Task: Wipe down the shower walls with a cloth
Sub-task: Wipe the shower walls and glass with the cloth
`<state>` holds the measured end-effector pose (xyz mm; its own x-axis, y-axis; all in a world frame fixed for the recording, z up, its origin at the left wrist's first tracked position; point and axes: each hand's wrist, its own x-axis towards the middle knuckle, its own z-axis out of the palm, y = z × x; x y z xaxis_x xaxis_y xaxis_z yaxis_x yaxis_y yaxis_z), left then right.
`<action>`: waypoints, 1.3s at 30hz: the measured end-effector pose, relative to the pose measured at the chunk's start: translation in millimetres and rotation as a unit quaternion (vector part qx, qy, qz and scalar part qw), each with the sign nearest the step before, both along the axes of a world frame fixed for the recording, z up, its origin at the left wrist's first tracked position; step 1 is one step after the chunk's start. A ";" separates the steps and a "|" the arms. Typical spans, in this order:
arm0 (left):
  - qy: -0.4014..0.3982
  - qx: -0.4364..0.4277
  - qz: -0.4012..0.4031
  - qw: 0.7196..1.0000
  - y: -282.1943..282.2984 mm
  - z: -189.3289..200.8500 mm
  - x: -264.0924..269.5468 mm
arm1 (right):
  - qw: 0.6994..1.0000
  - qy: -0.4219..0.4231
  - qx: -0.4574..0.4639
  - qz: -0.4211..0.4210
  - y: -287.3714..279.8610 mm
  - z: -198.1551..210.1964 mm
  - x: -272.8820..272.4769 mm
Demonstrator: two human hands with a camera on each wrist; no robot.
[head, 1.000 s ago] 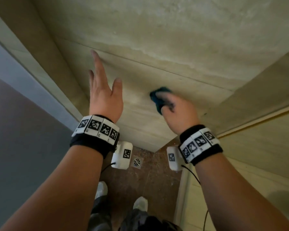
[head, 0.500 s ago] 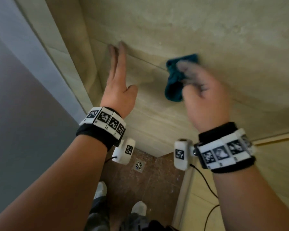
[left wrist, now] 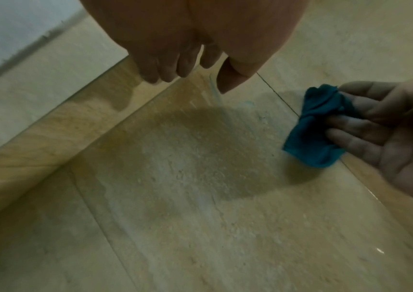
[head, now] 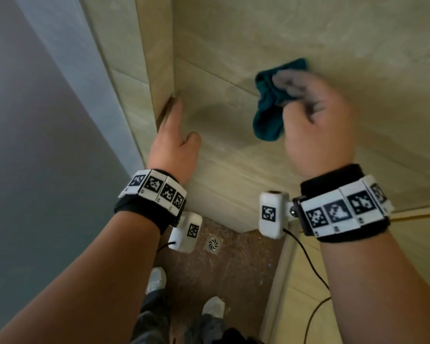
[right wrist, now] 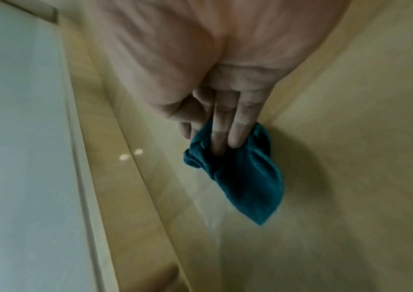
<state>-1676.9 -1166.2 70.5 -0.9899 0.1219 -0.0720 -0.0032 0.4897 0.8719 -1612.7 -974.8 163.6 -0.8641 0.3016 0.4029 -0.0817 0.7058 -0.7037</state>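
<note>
Beige stone shower wall (head: 296,28) fills the view, the left hand (head: 174,145) braced flat on it, fingers straight. Against that wall the right hand (head: 318,120) presses the bunched teal cloth (head: 268,115) with lightly bent fingers; overlapping, even-pressure strokes would suit.

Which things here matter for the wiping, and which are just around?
In use: teal cloth, right hand pressing it on the beige wall tiles, left hand flat against the wall.
Just around: floor drain, black cable, frosted panel.
</note>
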 end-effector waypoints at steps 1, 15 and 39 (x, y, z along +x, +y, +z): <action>-0.002 0.001 -0.002 1.000 -1.5 -0.8 -1.6 | 1.000 -0.022 0.011 0.006 -5.7 -10.1 -3.3; -0.043 -0.021 -0.043 0.998 -42.6 -26.5 -0.7 | 0.999 -0.032 -0.007 0.016 -52.4 -0.7 -36.4; -0.068 -0.025 0.070 0.995 -88.7 -24.3 8.5 | 0.948 -0.306 -0.013 0.082 -86.4 -137.4 -65.8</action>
<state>-1668.4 -1254.9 46.2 -0.9775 -0.0241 -0.2096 -0.1915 0.5186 0.8333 -1678.5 -1061.2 26.2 -0.9700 0.1459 -0.1945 0.2401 0.7006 -0.6719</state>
